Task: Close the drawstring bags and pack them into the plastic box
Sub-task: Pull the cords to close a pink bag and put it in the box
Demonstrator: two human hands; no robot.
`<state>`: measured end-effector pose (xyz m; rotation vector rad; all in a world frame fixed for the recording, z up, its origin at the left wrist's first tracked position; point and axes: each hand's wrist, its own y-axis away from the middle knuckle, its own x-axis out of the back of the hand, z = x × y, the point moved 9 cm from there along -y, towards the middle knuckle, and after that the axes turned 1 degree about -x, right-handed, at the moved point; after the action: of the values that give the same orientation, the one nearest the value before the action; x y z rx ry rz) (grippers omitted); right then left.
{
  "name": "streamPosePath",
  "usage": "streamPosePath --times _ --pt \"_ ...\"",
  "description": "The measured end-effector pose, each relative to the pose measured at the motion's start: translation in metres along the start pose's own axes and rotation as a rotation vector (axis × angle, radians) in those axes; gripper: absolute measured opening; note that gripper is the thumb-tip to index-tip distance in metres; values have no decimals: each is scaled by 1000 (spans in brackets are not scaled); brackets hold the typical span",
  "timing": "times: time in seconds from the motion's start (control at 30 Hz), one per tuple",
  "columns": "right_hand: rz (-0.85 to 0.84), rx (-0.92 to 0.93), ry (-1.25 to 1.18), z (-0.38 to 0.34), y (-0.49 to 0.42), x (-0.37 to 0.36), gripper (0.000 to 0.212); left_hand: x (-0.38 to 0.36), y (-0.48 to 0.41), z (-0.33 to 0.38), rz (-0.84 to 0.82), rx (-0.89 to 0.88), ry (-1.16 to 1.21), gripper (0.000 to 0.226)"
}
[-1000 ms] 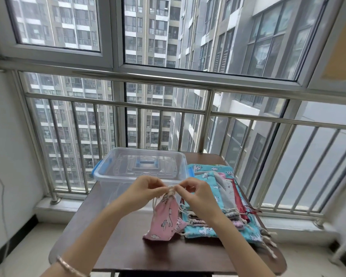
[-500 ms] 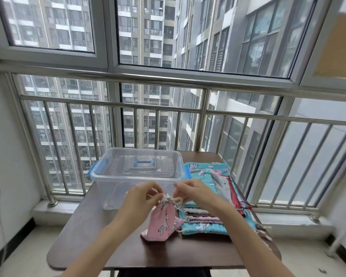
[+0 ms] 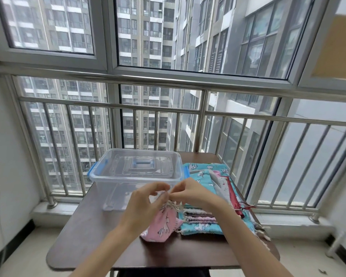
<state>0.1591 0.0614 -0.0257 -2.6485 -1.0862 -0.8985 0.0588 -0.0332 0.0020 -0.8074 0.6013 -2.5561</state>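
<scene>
A pink drawstring bag (image 3: 162, 226) with white animal prints stands on the dark table (image 3: 88, 236), its gathered mouth pointing up. My left hand (image 3: 146, 202) and my right hand (image 3: 194, 193) meet just above that mouth, and each pinches the bag's white cords (image 3: 173, 204). Behind the hands stands the clear plastic box (image 3: 136, 174), with blue latches and its lid on. To the right lies a pile of flat bags (image 3: 206, 216), mostly teal with some pink, grey and red.
The small table stands against a metal railing (image 3: 160, 108) and a large window. A white wall (image 3: 6, 156) is on the left. Tasselled cord ends (image 3: 262, 232) hang over the table's right edge. Bare tabletop shows left of the pink bag.
My hands have come closer together over the bag's mouth, and the cords look more bunched. The pink bag stays in the same spot on the table.
</scene>
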Motion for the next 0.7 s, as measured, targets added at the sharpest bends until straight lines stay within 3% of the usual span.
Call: streamPosePath --times 0.1,0.37,0.53,0.7 --pt "-5 29 22 -5 2 0 11 -5 -4 3 -38 -30 -2 20" --pt "25 60 18 -7 6 2 11 -11 -11 -27 -99 258 220 10" --pt "166 158 101 -13 8 2 8 -11 -12 -39 -145 443 397 31" --pt "255 375 162 -32 16 3 26 -16 -17 -45 -305 549 438 43"
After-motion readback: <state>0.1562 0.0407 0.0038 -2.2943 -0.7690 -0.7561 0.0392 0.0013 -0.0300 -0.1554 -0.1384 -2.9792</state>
